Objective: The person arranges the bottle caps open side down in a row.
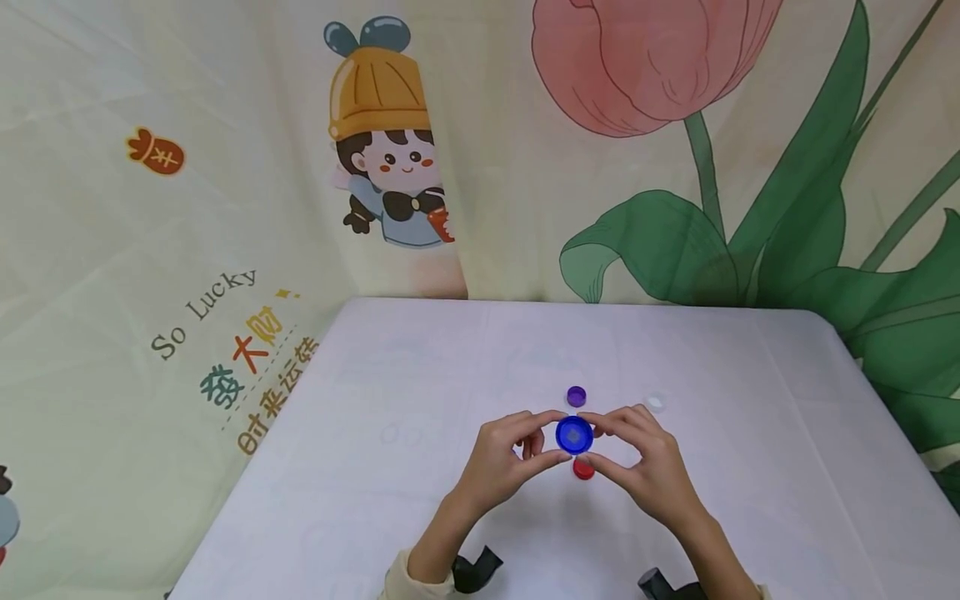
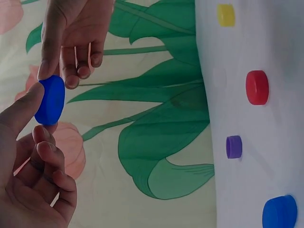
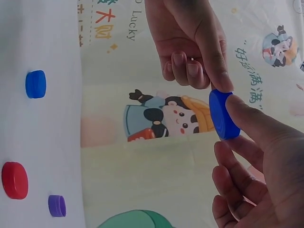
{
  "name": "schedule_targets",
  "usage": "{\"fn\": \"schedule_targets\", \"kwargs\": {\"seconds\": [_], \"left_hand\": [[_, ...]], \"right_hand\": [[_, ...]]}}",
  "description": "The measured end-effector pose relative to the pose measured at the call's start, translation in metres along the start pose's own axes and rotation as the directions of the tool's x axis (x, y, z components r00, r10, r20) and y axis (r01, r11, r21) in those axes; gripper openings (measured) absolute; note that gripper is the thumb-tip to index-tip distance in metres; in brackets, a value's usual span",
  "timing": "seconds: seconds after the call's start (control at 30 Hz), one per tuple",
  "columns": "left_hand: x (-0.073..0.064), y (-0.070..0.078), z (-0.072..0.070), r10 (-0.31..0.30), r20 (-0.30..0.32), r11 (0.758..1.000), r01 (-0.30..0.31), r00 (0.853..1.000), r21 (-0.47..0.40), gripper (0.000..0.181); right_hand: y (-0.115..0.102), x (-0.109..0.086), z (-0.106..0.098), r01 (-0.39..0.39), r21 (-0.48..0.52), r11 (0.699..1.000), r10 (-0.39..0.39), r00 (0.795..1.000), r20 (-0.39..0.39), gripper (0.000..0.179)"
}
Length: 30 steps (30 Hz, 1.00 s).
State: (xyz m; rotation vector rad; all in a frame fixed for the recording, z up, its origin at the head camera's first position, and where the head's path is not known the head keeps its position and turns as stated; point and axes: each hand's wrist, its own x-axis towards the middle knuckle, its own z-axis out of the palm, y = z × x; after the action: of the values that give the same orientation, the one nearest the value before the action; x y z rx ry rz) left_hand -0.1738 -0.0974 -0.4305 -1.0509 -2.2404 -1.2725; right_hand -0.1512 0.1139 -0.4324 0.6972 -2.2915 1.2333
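A round blue bottle cap point(image 1: 574, 435) is raised between both hands, its hollow inside facing the head camera. My left hand point(image 1: 512, 457) pinches its left side between thumb and forefinger. On the opposite side my right hand point(image 1: 643, 457) holds it with thumb and forefinger. The left wrist view shows the raised cap point(image 2: 51, 100) from the side. In the right wrist view, the thumb tips lie along one face of this cap point(image 3: 224, 114). The other fingers of both hands curl loosely, away from the cap.
On the white-covered table point(image 1: 420, 367) lie a purple cap point(image 1: 576, 396), a red cap point(image 1: 583, 469) and a pale, see-through disc point(image 1: 655, 402). A yellow cap point(image 2: 226, 15) and a second blue cap point(image 2: 280, 212) show in the left wrist view. A printed cloth hangs behind.
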Motion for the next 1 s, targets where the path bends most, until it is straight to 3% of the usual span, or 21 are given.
{"fn": "schedule_targets", "kwargs": {"seconds": [0.17,0.33,0.43,0.57,0.63,0.7,0.83,1.0], "left_hand": [[0.000,-0.001,0.002,-0.002,0.001,0.999,0.002,1.000,-0.037,0.035],[0.002,0.007,0.000,-0.116,0.002,0.984,0.115,0.993,-0.133,0.035],[0.005,0.018,-0.004,-0.272,0.042,0.933,0.274,0.961,-0.233,0.030],[0.009,0.030,-0.011,-0.470,0.154,0.789,0.492,0.869,-0.369,0.025],[0.008,0.029,-0.011,-0.516,0.202,0.728,0.551,0.832,-0.408,0.025],[0.005,0.022,-0.007,-0.543,0.228,0.690,0.584,0.808,-0.427,0.024],[-0.001,0.007,0.001,-0.560,0.234,0.668,0.601,0.794,-0.439,0.021],[-0.004,0.001,0.004,-0.555,0.220,0.677,0.589,0.802,-0.441,0.025]], "right_hand": [[0.001,-0.001,-0.001,0.005,-0.012,1.000,-0.005,1.000,0.001,0.045],[0.002,-0.002,-0.003,-0.005,-0.024,1.000,0.005,1.000,0.001,0.044],[0.002,-0.001,-0.004,-0.007,-0.029,1.000,0.007,1.000,-0.003,0.046],[0.002,-0.001,-0.002,-0.004,-0.023,1.000,0.004,1.000,0.002,0.047],[0.003,-0.001,-0.001,-0.004,-0.018,1.000,0.004,1.000,0.008,0.047],[0.003,-0.001,0.000,-0.003,-0.014,1.000,0.004,1.000,0.014,0.047],[0.004,-0.001,0.002,-0.001,-0.008,1.000,0.001,1.000,0.021,0.047],[0.006,-0.001,0.002,0.007,0.002,1.000,-0.007,1.000,0.028,0.047]]}}
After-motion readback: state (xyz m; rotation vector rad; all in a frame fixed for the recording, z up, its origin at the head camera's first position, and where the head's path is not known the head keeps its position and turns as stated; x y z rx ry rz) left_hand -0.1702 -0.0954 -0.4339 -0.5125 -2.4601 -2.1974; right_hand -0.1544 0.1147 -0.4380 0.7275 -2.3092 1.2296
